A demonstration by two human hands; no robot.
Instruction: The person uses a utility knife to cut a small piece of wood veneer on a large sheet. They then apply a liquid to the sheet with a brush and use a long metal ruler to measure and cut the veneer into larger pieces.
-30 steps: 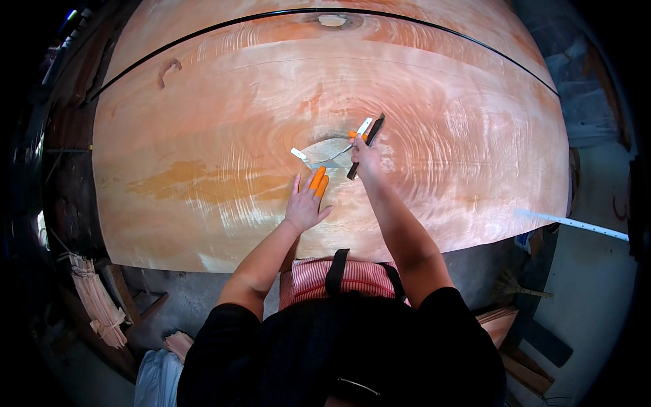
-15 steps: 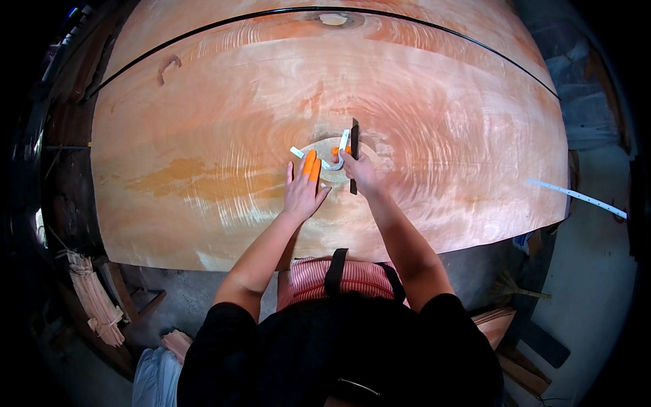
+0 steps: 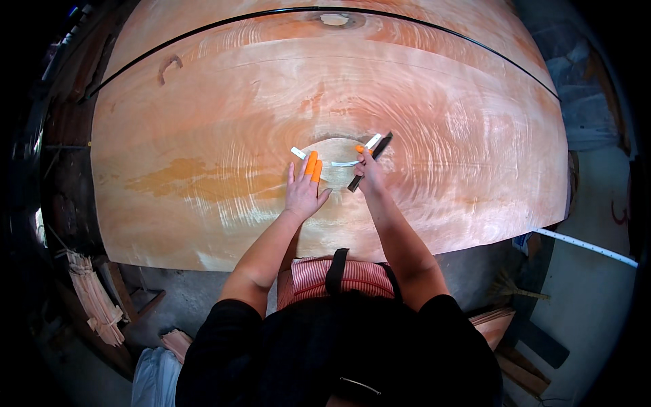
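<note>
A wide sheet of reddish wood veneer (image 3: 224,108) lies under both my hands, with a paler oval patch (image 3: 336,150) at its middle. My left hand (image 3: 303,195) rests flat with fingers spread at the patch's left side, orange covers on two fingers. Beneath its fingertips runs a white tape strip (image 3: 298,153). My right hand (image 3: 370,175) is closed round a long, dark, flat blade-like tool (image 3: 384,143), tilted up to the right. A white tape end (image 3: 373,140) sticks out beside an orange-covered finger of that hand. The tape's middle is partly hidden.
A thin black cord (image 3: 298,9) arcs across the sheet's far part. White dotted tape (image 3: 586,248) reaches out past the right edge. Bundled wood strips (image 3: 95,298) stand at lower left; a small broom (image 3: 515,287) lies at lower right.
My right hand has moved slightly right, and the dark tool has turned from nearly upright to slanting. The tape has straightened from its loop. The dotted tape at right has swung nearer.
</note>
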